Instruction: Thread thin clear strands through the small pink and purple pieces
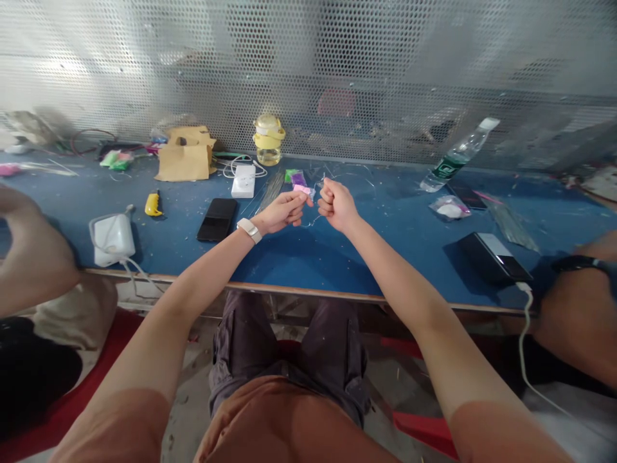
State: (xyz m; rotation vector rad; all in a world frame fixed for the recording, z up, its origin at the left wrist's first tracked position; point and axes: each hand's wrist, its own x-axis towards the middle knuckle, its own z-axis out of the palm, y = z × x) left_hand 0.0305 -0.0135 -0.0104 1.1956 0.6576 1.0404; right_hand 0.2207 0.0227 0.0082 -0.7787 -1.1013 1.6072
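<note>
Over the middle of the blue table (308, 263), my left hand (284, 211) has its thumb and fingers pinched together beside a pink packet. Close by on the right, my right hand (336, 203) is curled closed. A thin clear strand (315, 222) shows between the two hands, but its ends are too small to follow. Just behind my left hand lie a purple packet (298, 178) and a green packet (290, 174). A bundle of thin clear strips (272, 189) rests to the left of them.
Left of my hands are a black phone (216, 220), a white box (243, 182) and a yellow cutter (153, 204). A yellow-lidded bottle (268, 140) stands behind. At right are a water bottle (456, 158) and a black device (494, 258). People sit on both sides.
</note>
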